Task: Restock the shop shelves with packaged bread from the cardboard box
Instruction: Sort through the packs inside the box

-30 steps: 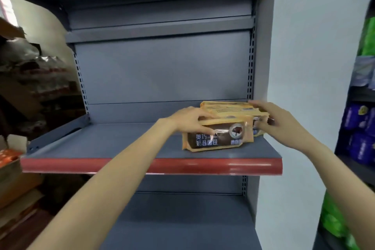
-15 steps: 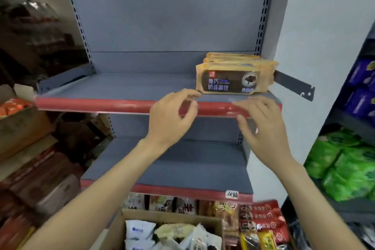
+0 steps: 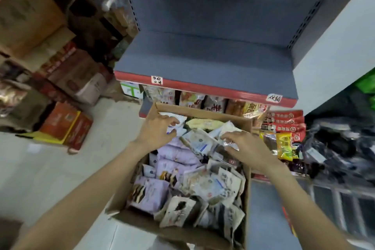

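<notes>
An open cardboard box point(image 3: 203, 110) stands on the floor in front of the shelving, filled with several packets of bread point(image 3: 205, 186) in white, lilac and clear wrappers. My left hand point(image 3: 156, 131) reaches into the box's far left corner, thumb and forefinger apart on either side of a white packet point(image 3: 178, 127). Over the far right part of the box, my right hand point(image 3: 244, 147) has its fingers bent down onto a clear crinkled packet point(image 3: 228, 143). Above the box is a bare grey shelf with a red front edge point(image 3: 203, 87). The stocked upper shelf is out of view.
Snack packets point(image 3: 215, 103) fill the shelf just behind the box, and red and yellow packets point(image 3: 284, 126) lie to its right. Cardboard cartons point(image 3: 63, 126) are stacked on the floor at left. Dark bags point(image 3: 336, 146) and green packs point(image 3: 365, 83) sit at right.
The view has dropped from the upper shelf, where the orange bread packets stay, down to the box. Both hands left the shelf edge and reached into the box.
</notes>
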`<action>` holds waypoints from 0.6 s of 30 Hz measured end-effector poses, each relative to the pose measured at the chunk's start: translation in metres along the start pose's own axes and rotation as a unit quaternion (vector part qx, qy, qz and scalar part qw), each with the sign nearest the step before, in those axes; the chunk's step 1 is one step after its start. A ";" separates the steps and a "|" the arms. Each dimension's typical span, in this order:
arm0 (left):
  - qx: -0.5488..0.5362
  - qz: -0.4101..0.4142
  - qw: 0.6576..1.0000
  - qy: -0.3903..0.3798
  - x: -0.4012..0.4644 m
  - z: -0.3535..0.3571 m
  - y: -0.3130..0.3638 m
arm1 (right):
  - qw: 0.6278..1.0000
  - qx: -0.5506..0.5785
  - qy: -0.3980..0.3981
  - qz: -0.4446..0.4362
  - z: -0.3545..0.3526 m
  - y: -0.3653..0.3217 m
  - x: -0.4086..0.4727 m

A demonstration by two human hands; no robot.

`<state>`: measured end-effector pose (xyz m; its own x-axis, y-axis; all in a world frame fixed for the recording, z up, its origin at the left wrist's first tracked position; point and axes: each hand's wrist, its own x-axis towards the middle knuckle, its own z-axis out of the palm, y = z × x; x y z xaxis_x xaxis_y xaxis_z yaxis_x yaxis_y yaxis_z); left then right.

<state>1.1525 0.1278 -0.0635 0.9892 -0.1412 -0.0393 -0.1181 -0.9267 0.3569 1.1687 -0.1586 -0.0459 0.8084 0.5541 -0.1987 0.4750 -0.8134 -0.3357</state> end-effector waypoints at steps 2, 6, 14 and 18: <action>-0.027 -0.063 0.996 -0.059 -0.018 0.032 -0.033 | 0.998 0.014 -0.052 0.022 0.041 -0.004 0.006; -0.109 -0.156 0.975 -0.117 -0.046 0.086 -0.077 | 0.994 0.037 -0.054 0.083 0.112 -0.018 0.014; -0.135 -0.172 0.964 -0.151 -0.046 0.151 -0.110 | 0.987 0.047 -0.012 0.153 0.179 -0.016 0.053; -0.142 -0.117 0.977 -0.104 -0.030 0.163 -0.098 | 0.987 0.052 -0.029 0.152 0.199 -0.007 0.062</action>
<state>1.1204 0.1661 -0.2500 0.9439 -0.0313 -0.3287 0.1676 -0.8123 0.5587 1.1463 -0.0834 -0.2393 0.8850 0.2995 -0.3564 0.1731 -0.9224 -0.3453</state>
